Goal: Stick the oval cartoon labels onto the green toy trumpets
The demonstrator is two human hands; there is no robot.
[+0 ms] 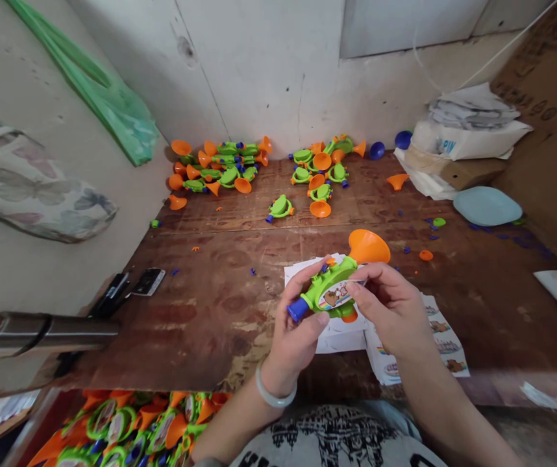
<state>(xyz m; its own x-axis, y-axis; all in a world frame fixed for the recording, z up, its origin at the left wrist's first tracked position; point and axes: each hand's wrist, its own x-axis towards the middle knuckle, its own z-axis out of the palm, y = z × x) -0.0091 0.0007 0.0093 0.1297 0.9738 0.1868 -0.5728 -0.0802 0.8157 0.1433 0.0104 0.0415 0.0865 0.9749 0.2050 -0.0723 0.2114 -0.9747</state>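
A green toy trumpet (pixel 331 279) with an orange bell and a blue mouthpiece is held above the table. My left hand (pixel 298 324) wraps round its mouthpiece end, thumb below and fingers behind. On its oval side lies a sticker (pixel 335 295) with a printed bear and a rainbow. My right hand (pixel 390 301) pinches the right end of that sticker between thumb and fingers, close to the bell. Beneath both hands are white sheets (pixel 341 340), and a printed sticker sheet (pixel 448 331) shows to the right of my right wrist.
Finished-looking toy trumpets (pixel 230 175) lie in two groups along the wall. A box of more trumpets (pixel 132 428) is at the lower left, near a steel flask (pixel 74 332). Small blue and orange parts, a pale blue dish (pixel 487 206) and stacked packages (pixel 473 130) are on the right.
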